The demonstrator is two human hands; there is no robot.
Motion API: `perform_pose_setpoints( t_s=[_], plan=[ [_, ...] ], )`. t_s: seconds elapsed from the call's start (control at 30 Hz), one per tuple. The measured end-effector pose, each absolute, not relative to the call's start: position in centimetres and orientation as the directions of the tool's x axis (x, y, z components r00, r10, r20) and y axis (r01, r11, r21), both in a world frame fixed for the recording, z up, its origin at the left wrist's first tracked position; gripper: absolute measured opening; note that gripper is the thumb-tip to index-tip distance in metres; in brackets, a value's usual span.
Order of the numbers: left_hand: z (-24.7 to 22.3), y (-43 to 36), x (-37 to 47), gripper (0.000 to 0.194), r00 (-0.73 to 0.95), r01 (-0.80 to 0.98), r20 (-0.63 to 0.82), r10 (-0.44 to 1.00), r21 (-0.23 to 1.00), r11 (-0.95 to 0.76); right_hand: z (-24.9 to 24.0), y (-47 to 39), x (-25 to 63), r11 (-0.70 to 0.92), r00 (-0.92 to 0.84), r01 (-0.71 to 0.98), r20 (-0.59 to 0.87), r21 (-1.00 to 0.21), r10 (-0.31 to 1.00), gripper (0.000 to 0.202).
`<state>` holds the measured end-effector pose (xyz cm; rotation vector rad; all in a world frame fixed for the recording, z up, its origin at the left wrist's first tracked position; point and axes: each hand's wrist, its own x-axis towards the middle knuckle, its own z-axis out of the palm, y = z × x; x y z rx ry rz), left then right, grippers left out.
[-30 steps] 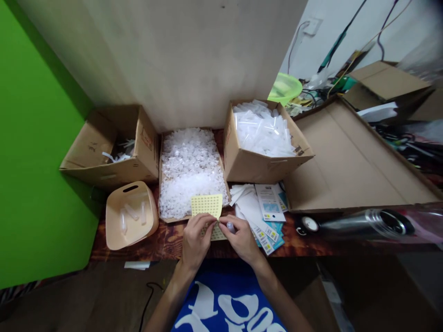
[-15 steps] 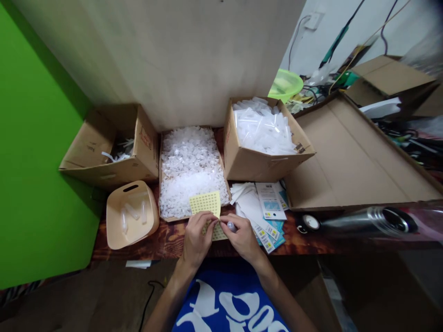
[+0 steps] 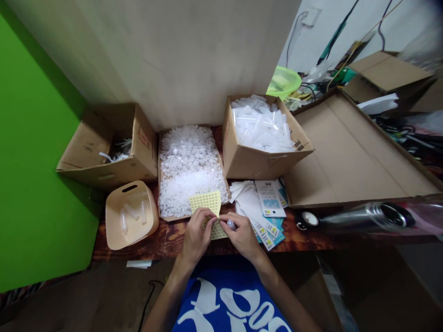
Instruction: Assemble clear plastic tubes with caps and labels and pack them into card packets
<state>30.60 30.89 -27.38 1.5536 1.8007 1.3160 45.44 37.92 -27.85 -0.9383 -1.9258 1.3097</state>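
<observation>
— What sort of place are we looking at?
— A small packing workshop: cardboard boxes (image 3: 107, 152) heaped with tiny clear plastic parts (image 3: 188, 166) and clear bags (image 3: 261, 124), printed packaging cards (image 3: 268, 203), cables and clutter (image 3: 346, 55) on a worn wooden bench (image 3: 166, 240).

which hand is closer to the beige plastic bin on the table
Left. The left hand sits at the yellow sticker sheet, to the right of the bin. The right hand is farther right, beyond the left hand, by the printed cards.
</observation>
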Motion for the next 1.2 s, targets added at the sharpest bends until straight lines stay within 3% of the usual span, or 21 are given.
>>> perform_pose_setpoints(
  t_s=[0.27,0.5,0.77,1.03,1.2],
  plan=[
    [-27.91,31.22,30.17,0.012,-0.184,0.664,0.301,0.936,0.740,-0.107,-28.28,37.96,45.45,0.280,-0.551,0.209,0.123,-0.937,0.825,0.022],
    [-27.80,31.23,30.26,0.009,-0.215,0.576,0.282,0.935,0.810,-0.112,-28.36,37.93,45.42,0.274,-0.543,0.209,0.122,-0.939,0.831,0.021],
    [-27.78,31.50,30.12,0.013,-0.175,0.630,0.266,0.948,0.770,-0.099,-28.76,38.00,45.31,0.288,-0.546,0.211,0.132,-0.934,0.828,0.019],
    [-27.71,31.35,29.92,0.010,-0.209,0.566,0.262,0.942,0.818,-0.102,-28.68,38.00,45.32,0.271,-0.539,0.205,0.122,-0.941,0.833,0.021],
    [-27.85,31.34,29.89,0.010,-0.169,0.654,0.311,0.935,0.746,-0.130,-28.38,37.99,45.27,0.273,-0.540,0.214,0.119,-0.938,0.833,0.021]
  ],
)
